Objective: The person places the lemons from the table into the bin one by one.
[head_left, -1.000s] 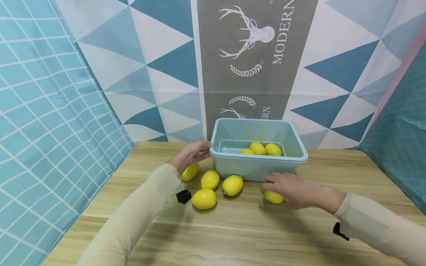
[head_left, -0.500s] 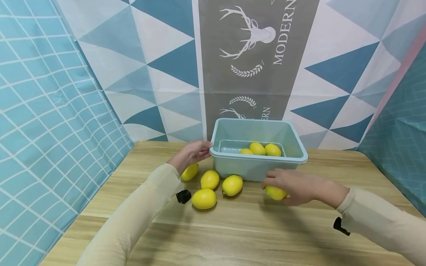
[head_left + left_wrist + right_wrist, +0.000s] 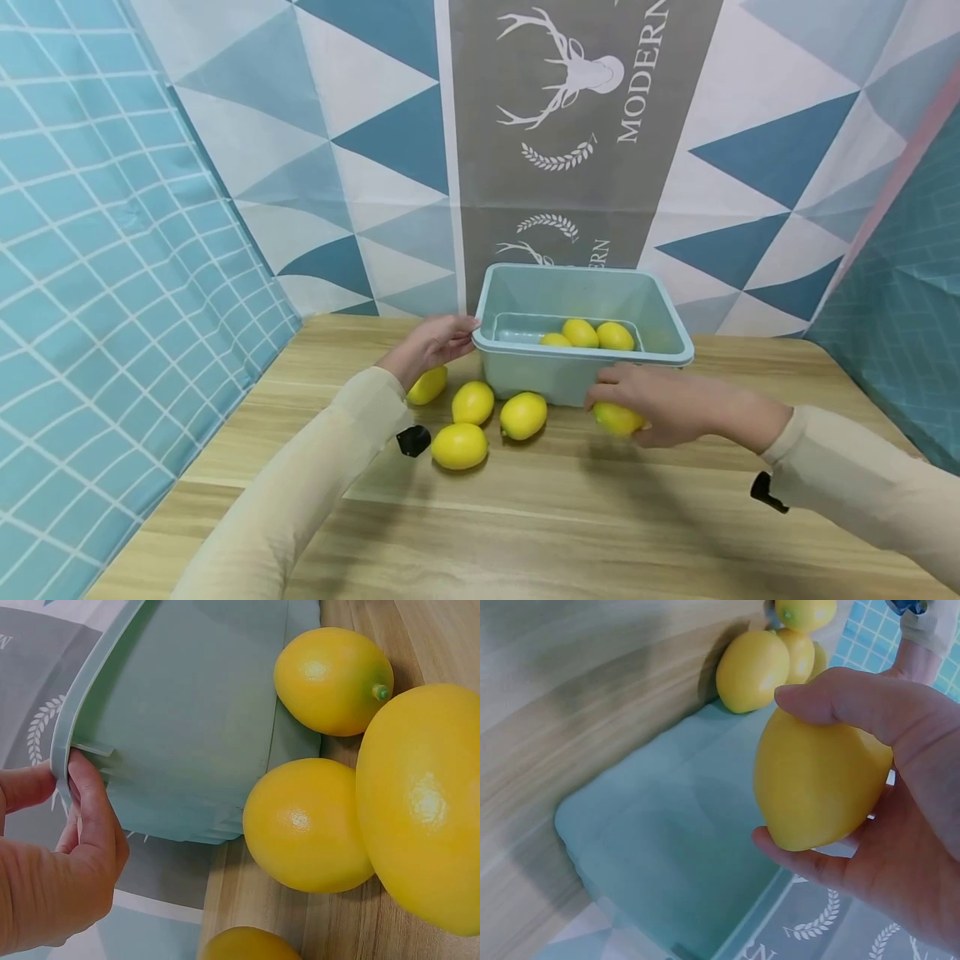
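Observation:
A light blue-green bin [image 3: 547, 379] stands at the back of the table with three lemons [image 3: 580, 333] visible inside. My left hand [image 3: 435, 343] pinches the bin's left rim; in the left wrist view the thumb and fingers of that hand [image 3: 67, 862] lie on either side of the rim [image 3: 66, 720]. In front of the bin, my right hand [image 3: 667, 404] grips a lemon [image 3: 617, 418], held between thumb and fingers in the right wrist view [image 3: 817, 780]. Below the left hand, several loose lemons [image 3: 524, 416] lie on the table.
The wooden table [image 3: 480, 533] reaches back to a patterned wall cloth [image 3: 375, 167], which rises behind the bin. A blue gridded cloth [image 3: 112, 250] hangs at the left, and a teal cloth [image 3: 900, 317] at the right.
My right hand has risen slightly toward the bin's front with the lemon in its grip. The left hand stays at the rim.

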Demonstrator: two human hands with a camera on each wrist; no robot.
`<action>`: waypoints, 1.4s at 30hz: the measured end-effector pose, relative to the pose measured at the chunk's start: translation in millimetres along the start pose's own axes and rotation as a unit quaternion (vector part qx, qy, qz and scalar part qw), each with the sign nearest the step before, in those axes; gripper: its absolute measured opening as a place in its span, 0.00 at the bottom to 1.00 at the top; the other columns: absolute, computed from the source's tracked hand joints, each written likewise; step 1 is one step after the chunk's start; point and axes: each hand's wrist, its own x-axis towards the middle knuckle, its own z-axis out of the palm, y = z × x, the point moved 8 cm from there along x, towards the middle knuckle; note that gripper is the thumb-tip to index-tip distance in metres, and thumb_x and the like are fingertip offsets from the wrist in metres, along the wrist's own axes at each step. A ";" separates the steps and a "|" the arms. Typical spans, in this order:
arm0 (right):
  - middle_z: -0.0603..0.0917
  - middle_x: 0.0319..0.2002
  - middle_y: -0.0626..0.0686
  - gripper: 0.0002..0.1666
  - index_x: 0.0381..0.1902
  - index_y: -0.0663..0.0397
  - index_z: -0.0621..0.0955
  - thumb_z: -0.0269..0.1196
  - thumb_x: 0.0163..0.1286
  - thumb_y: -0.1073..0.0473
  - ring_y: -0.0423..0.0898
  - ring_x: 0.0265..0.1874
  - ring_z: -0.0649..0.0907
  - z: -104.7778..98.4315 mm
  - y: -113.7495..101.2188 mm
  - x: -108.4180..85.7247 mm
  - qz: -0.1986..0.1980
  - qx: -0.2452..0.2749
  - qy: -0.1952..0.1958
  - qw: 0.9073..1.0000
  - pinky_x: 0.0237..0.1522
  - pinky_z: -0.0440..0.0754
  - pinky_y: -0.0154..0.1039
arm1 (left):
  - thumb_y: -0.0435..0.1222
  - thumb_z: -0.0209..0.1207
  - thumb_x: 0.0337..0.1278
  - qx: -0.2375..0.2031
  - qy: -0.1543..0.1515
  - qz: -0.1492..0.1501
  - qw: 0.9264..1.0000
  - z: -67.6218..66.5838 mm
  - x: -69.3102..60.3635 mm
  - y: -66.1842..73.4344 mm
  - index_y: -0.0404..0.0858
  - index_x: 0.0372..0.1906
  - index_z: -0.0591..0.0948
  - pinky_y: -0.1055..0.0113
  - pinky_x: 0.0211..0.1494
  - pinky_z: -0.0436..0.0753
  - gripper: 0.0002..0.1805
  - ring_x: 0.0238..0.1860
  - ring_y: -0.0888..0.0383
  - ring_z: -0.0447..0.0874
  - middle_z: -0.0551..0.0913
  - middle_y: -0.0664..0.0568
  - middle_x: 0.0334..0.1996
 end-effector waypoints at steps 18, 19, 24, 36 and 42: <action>0.76 0.45 0.46 0.33 0.50 0.45 0.76 0.73 0.46 0.68 0.42 0.44 0.74 -38.8 4.5 7.9 -0.009 -0.002 0.031 0.999 0.46 0.82 0.41 | 0.30 0.54 0.65 -0.007 0.000 0.004 1.000 -1.0 -0.7 4.3 0.30 0.57 0.72 0.79 0.32 0.84 0.17 0.31 0.63 0.78 0.76 0.52 0.32; 0.76 0.45 0.46 0.33 0.51 0.45 0.76 0.73 0.46 0.68 0.42 0.44 0.74 -40.5 5.3 8.1 -0.007 0.000 0.030 1.000 0.46 0.82 0.41 | 0.30 0.54 0.65 -0.009 0.000 0.003 1.000 -1.2 -0.6 4.3 0.30 0.58 0.72 0.79 0.33 0.84 0.18 0.31 0.63 0.78 0.76 0.52 0.33; 0.76 0.46 0.45 0.34 0.52 0.44 0.76 0.72 0.46 0.69 0.42 0.46 0.75 -48.4 12.1 7.0 0.020 0.018 0.017 0.999 0.47 0.84 0.42 | 0.30 0.54 0.64 -0.010 0.003 -0.007 1.000 -1.5 0.5 1.6 0.30 0.62 0.70 0.78 0.33 0.84 0.22 0.33 0.62 0.77 0.76 0.48 0.41; 0.78 0.48 0.50 0.33 0.52 0.49 0.76 0.72 0.46 0.70 0.46 0.45 0.77 -63.6 37.5 12.0 0.050 0.007 0.019 0.999 0.47 0.85 0.44 | 0.30 0.55 0.63 -0.007 0.008 -0.004 1.000 -0.5 1.0 0.6 0.30 0.62 0.71 0.79 0.34 0.84 0.23 0.32 0.63 0.78 0.76 0.51 0.35; 0.77 0.46 0.49 0.32 0.51 0.47 0.76 0.72 0.47 0.70 0.46 0.44 0.76 -64.1 53.2 15.5 0.072 0.005 0.004 0.997 0.45 0.83 0.44 | 0.29 0.55 0.63 -0.009 0.004 -0.002 1.000 1.0 0.2 0.8 0.28 0.63 0.69 0.79 0.33 0.84 0.24 0.30 0.64 0.78 0.77 0.50 0.35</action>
